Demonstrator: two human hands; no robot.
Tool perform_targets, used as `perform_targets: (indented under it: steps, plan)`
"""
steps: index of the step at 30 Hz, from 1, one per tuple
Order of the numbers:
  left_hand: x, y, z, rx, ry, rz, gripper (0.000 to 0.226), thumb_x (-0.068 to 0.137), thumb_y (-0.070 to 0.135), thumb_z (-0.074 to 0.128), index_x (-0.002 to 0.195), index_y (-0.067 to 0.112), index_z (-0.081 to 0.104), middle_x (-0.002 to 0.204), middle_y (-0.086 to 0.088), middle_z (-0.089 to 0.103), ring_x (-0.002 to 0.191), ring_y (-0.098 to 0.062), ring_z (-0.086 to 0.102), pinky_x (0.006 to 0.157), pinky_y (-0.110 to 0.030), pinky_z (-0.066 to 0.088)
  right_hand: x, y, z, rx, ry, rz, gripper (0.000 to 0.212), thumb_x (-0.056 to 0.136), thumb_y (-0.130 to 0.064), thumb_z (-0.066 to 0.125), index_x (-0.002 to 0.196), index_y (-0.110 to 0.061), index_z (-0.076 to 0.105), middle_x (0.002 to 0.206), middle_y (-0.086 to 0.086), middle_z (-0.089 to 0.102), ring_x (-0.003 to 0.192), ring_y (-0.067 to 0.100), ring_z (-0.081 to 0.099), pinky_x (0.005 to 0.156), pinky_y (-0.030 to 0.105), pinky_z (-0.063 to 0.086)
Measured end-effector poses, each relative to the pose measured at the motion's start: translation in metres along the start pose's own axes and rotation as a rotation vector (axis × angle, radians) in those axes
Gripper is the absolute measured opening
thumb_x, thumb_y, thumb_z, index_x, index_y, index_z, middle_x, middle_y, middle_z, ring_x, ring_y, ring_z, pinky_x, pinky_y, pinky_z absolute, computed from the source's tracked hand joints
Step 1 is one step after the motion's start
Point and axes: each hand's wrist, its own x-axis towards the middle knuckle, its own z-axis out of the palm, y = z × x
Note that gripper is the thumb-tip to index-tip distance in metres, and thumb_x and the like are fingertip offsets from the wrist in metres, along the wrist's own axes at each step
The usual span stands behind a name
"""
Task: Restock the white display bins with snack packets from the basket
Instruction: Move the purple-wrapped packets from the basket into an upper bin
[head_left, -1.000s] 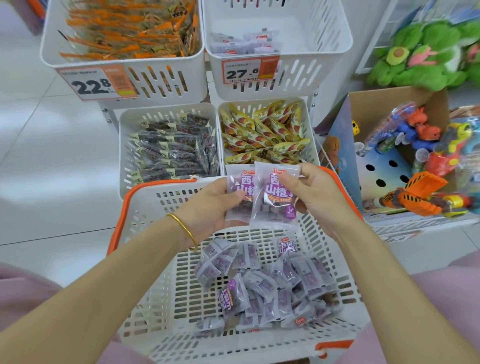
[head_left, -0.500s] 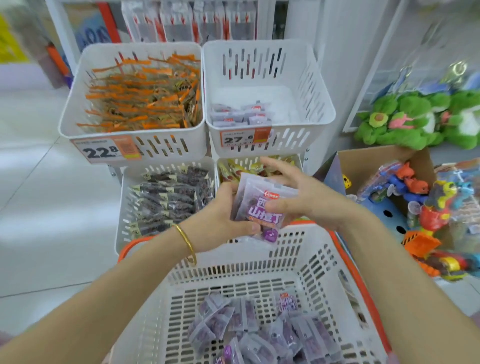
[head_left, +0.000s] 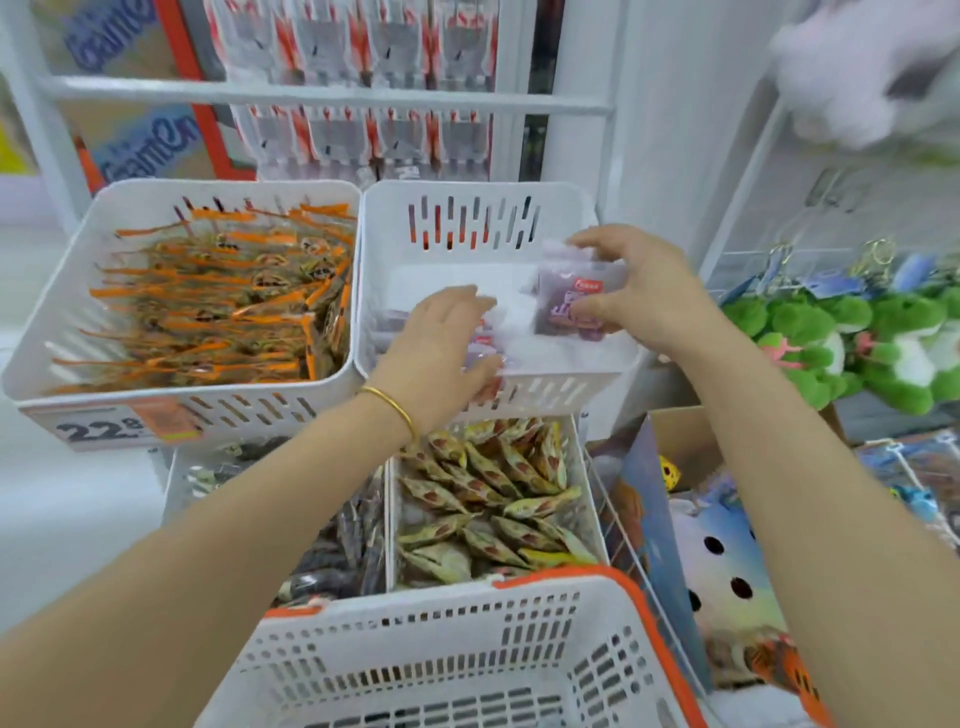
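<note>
Both hands are over the upper right white bin (head_left: 519, 208), which is mostly bare inside. My right hand (head_left: 639, 291) grips a stack of purple snack packets (head_left: 569, 306) above the bin's right half. My left hand (head_left: 441, 353) reaches into the bin's front left part, its fingers spread over a few purple packets (head_left: 485, 343) lying there; whether it holds any is hidden by the hand. The white basket (head_left: 467, 649) with the orange rim is at the bottom of the view, and its contents are out of sight.
The upper left bin (head_left: 218, 306) is full of orange-edged packets. Below are a bin of dark packets (head_left: 337, 551) and a bin of yellow packets (head_left: 493, 509). A cardboard box of toys (head_left: 727, 545) and green plush toys (head_left: 857, 338) are to the right. Hanging goods fill the rack behind.
Both hands rose from above the basket to the upper right bin. The right hand carried the purple packets over it, and the left hand let go of the stack and reached into the bin.
</note>
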Motion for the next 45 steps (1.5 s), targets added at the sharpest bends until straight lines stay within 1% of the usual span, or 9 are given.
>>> perform_targets:
  steps: [5,10,16,21,25,29,34,39,45]
  plan:
    - [-0.003,-0.007,0.025,0.281,-0.138,0.034,0.051,0.094,0.051,0.021,0.135,0.033,0.046,0.156,0.002,0.017,0.145,-0.019,0.007,0.117,-0.041,0.008,0.020,0.023,0.024,-0.536,-0.198,-0.053,0.047,0.079,-0.006,0.066,0.123,-0.018,0.057,0.121,0.009,0.059,0.110,0.029,0.053,0.089,0.036,0.046]
    - [-0.005,-0.006,0.025,0.333,-0.138,0.033,0.059,0.087,0.052,0.016,0.129,0.031,0.052,0.154,0.001,0.023,0.144,-0.021,0.011,0.116,-0.039,0.008,0.023,0.023,0.042,-0.498,-0.447,0.075,0.044,0.088,-0.006,0.056,0.130,-0.017,0.051,0.133,0.004,0.052,0.119,0.023,0.049,0.089,0.026,0.038]
    - [-0.005,-0.004,0.023,0.342,-0.146,0.032,0.060,0.084,0.053,0.020,0.128,0.028,0.054,0.153,-0.001,0.026,0.144,-0.022,0.012,0.116,-0.039,0.009,0.025,0.011,0.036,-0.377,-0.724,0.315,0.041,0.095,-0.025,0.034,0.131,-0.012,0.048,0.141,0.004,0.043,0.128,0.026,0.040,0.105,0.043,0.035]
    - [-0.016,-0.001,0.019,0.335,-0.080,0.043,0.065,0.082,0.056,0.022,0.122,0.020,0.058,0.147,-0.008,0.036,0.141,-0.028,0.022,0.113,-0.045,0.020,0.012,0.008,0.034,-0.360,-0.640,0.282,0.034,0.100,-0.031,0.023,0.109,-0.014,0.052,0.122,0.008,0.051,0.120,0.026,0.041,0.098,0.037,0.029]
    - [-0.046,0.005,0.011,0.298,0.009,0.091,0.048,0.087,0.044,0.036,0.115,0.014,0.061,0.142,-0.013,0.043,0.136,-0.032,0.032,0.110,-0.049,0.030,-0.001,0.003,0.021,-0.261,-0.473,0.219,0.045,0.101,-0.023,0.024,0.131,0.005,0.045,0.135,0.020,0.049,0.127,0.034,0.041,0.105,0.040,0.031]
    - [-0.100,0.021,0.013,0.174,0.082,0.133,0.040,0.089,0.038,0.040,0.112,0.013,0.062,0.140,-0.011,0.045,0.133,-0.029,0.034,0.111,-0.037,0.026,-0.049,-0.006,0.004,0.067,-0.209,0.094,0.038,0.097,-0.012,0.033,0.128,-0.012,0.054,0.133,0.002,0.054,0.120,0.015,0.050,0.098,0.022,0.036]
    - [-0.208,0.022,0.058,0.018,-0.272,0.010,0.034,0.092,0.033,0.044,0.114,0.013,0.060,0.140,-0.010,0.044,0.133,-0.029,0.031,0.110,-0.037,0.026,-0.190,-0.004,0.046,0.527,-0.344,0.297,0.033,0.088,-0.006,0.048,0.108,-0.028,0.063,0.111,-0.002,0.066,0.101,0.010,0.062,0.083,0.023,0.050]
    - [-0.275,0.017,0.103,-0.022,-0.705,-0.209,0.035,0.096,0.023,0.049,0.130,0.021,0.048,0.155,-0.003,0.018,0.143,-0.022,0.012,0.115,-0.033,0.007,-0.298,0.062,0.136,0.093,-0.754,0.501,0.035,0.095,-0.005,0.047,0.127,-0.016,0.058,0.135,0.001,0.053,0.123,0.017,0.051,0.097,0.030,0.045]
    - [-0.284,0.019,0.104,-0.051,-0.725,-0.193,0.035,0.096,0.022,0.047,0.131,0.020,0.049,0.153,-0.003,0.021,0.143,-0.018,0.011,0.114,-0.029,0.002,-0.337,0.121,0.184,-0.536,-0.984,0.651,0.063,0.092,-0.029,0.057,0.147,-0.019,0.029,0.143,0.012,0.044,0.122,0.033,0.050,0.098,0.041,0.046]
